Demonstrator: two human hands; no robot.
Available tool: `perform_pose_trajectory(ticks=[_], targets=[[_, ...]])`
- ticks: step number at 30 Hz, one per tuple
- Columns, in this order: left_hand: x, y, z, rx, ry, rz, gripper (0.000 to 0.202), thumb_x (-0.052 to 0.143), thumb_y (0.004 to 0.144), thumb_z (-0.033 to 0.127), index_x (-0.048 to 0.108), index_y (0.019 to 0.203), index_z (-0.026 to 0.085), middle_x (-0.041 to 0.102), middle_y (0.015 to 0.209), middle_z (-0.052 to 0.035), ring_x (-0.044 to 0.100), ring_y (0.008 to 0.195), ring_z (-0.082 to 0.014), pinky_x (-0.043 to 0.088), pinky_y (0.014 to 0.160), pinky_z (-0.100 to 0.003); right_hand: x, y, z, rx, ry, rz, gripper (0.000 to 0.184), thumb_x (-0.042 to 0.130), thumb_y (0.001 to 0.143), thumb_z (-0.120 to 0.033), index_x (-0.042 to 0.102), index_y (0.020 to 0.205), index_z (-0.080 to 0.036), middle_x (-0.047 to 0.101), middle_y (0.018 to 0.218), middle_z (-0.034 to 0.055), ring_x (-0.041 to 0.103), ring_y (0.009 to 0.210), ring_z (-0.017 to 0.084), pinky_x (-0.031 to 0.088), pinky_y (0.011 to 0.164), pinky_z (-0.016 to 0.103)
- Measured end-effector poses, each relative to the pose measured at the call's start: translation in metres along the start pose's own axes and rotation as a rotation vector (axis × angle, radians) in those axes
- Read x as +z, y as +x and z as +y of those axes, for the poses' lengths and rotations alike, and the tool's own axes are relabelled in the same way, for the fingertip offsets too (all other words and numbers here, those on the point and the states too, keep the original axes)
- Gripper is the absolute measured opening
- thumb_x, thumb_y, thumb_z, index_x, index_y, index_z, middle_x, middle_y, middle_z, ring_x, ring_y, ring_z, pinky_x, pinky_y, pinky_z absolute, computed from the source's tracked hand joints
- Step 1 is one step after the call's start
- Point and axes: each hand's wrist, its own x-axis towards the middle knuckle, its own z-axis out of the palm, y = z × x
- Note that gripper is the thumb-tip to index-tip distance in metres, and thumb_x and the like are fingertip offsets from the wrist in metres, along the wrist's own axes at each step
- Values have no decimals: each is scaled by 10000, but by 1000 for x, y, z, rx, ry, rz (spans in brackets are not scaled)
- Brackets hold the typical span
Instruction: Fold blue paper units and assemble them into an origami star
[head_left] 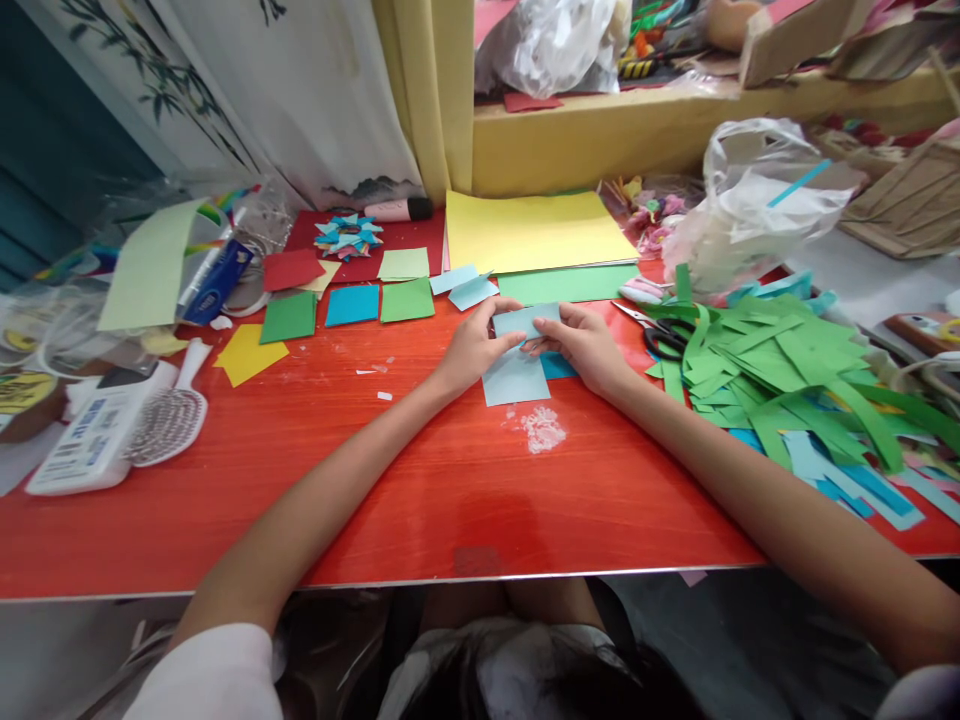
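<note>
My left hand [471,347] and my right hand [583,343] meet over a pale blue paper square [516,376] lying on the red table [420,500]. Both hands pinch the paper's upper part, which is bent over into a flap [525,319]. The fingertips of both hands press together on that fold. A darker blue paper piece [559,366] peeks out under my right hand.
Black-handled scissors [660,330] and a heap of green paper strips [780,370] lie right. Small coloured squares [352,304], a yellow sheet [536,230], a green sheet [570,283], a paper star [348,236] sit behind. A hairbrush [169,420] lies left. White residue [542,428] marks the tabletop.
</note>
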Motion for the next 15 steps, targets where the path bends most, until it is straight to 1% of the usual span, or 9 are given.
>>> perform_pose_trajectory(ticks=[10,15], targets=[[-1,-2,4,-15,18,-2,289,623,741,200,547,1020,190,589,1048,-30,547,826,-130,449,685,-254,1,0,0,7,-18,12,180,696,727,-309,589,793,-180,662,728,8,647,605,119,555,624,235],[-1,-1,3,-4,23,-3,294,621,742,199,545,1026,193,586,1045,-29,542,816,-124,450,683,-253,0,0,1,3,-32,9,181,689,732,-317,588,797,-181,660,717,8,653,623,127,555,626,238]])
